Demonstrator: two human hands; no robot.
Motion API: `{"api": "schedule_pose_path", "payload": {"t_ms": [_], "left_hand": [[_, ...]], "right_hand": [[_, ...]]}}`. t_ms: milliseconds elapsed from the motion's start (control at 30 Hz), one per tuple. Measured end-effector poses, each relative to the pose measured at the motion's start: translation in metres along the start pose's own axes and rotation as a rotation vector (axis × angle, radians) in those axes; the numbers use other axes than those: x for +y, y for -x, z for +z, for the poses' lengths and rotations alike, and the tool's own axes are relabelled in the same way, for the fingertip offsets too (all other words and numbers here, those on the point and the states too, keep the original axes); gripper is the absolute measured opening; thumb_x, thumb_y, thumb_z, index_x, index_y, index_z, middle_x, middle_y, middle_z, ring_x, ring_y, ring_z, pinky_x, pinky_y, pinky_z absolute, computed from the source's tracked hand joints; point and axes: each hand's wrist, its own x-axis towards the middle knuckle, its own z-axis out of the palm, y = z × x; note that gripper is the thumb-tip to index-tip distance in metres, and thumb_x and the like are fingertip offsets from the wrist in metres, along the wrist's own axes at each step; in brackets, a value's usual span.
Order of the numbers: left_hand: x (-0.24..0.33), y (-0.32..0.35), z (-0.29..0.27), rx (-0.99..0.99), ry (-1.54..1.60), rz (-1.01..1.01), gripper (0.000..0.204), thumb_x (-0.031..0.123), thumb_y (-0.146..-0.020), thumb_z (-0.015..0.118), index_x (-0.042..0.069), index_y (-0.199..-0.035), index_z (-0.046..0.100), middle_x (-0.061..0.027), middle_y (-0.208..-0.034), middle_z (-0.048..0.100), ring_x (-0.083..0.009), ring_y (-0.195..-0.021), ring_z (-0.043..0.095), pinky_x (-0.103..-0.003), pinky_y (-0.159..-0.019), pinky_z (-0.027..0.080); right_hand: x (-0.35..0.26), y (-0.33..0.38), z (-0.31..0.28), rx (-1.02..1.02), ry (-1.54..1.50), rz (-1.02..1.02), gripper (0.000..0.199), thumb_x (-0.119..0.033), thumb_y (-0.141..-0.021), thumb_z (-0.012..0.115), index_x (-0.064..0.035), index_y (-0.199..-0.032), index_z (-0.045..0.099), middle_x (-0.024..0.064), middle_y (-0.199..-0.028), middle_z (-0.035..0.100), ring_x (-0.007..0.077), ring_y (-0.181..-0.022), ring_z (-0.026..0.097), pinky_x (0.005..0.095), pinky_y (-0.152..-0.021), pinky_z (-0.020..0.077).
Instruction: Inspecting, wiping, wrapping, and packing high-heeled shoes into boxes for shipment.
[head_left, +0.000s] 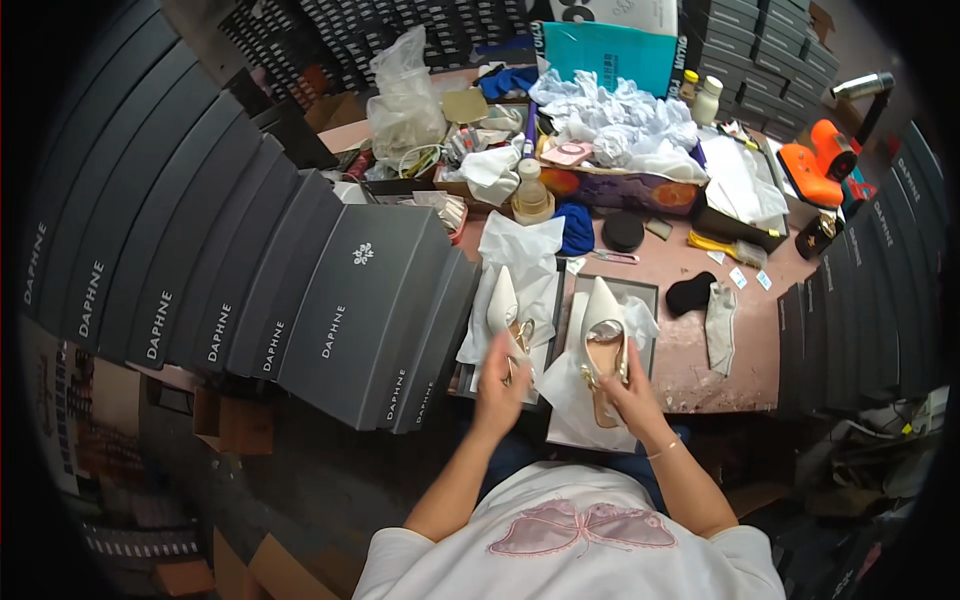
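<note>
Two white pointed-toe slingback shoes lie before me, toes away from me, with gold-coloured metal trim on their straps. The fingers of my left hand (500,388) are closed at the rear and strap of the left shoe (503,300), slightly smeared by motion. My right hand (632,398) grips the other shoe (601,318) by its side near the heel, thumb at the tan insole. Under that shoe are white tissue paper (566,392) and an open grey box (643,293). More tissue (520,240) and another shallow box part lie beneath the left shoe.
Large dark grey shoeboxes (345,310) stand in a row at left; more boxes (880,270) rise at right. Behind are a carton of crumpled paper (620,187), a clear bottle (531,190), a yellow-handled brush (728,248), a black round tin (622,232) and an orange tape dispenser (815,165).
</note>
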Motion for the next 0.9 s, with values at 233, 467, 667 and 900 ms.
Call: {"api": "schedule_pose_path", "payload": {"t_ms": [233,467,667,900], "left_hand": [[-0.079,-0.04,-0.017,0.077,-0.451,0.013,0.079,0.012,-0.079,0.068,0.004,-0.146,0.027,-0.0241,-0.087,0.064,-0.0388,-0.079,0.065,-0.042,-0.074,0.05],[0.025,-0.01,-0.008,-0.192,0.359,-0.143,0.056,0.004,-0.094,0.055,-0.005,-0.143,0.029,-0.0128,-0.116,0.061,-0.0136,-0.1,0.061,-0.025,-0.086,0.049],[0.018,0.008,0.058,-0.236,0.363,-0.092,0.036,0.011,-0.096,0.056,-0.004,-0.128,0.053,-0.0099,-0.122,0.059,-0.0139,-0.11,0.056,-0.026,-0.096,0.043],[-0.009,0.009,0.067,-0.381,-0.347,0.219,0.058,-0.01,-0.083,0.046,-0.004,-0.139,0.036,-0.0231,-0.13,0.049,-0.0295,-0.123,0.052,-0.037,-0.099,0.046]], "right_hand": [[0.064,-0.031,-0.018,0.134,0.27,0.044,0.083,-0.023,-0.086,0.065,-0.0014,-0.15,0.017,0.0223,-0.141,0.037,0.0263,-0.125,0.043,0.0316,-0.099,0.0388],[-0.026,0.017,-0.001,-0.129,0.008,-0.137,0.076,-0.021,-0.094,0.061,-0.011,-0.153,0.013,0.0197,-0.147,0.031,0.0239,-0.127,0.044,0.0361,-0.102,0.0378],[-0.056,0.025,-0.037,0.093,-0.196,-0.22,0.074,0.0,-0.091,0.055,-0.0093,-0.152,0.016,0.0123,-0.134,0.049,0.0151,-0.111,0.055,0.0287,-0.092,0.0463],[0.028,0.028,-0.141,0.55,-0.245,-0.168,0.067,-0.009,-0.093,0.055,-0.0039,-0.15,0.02,0.0112,-0.126,0.053,0.0141,-0.105,0.055,0.0254,-0.089,0.0455]]}}
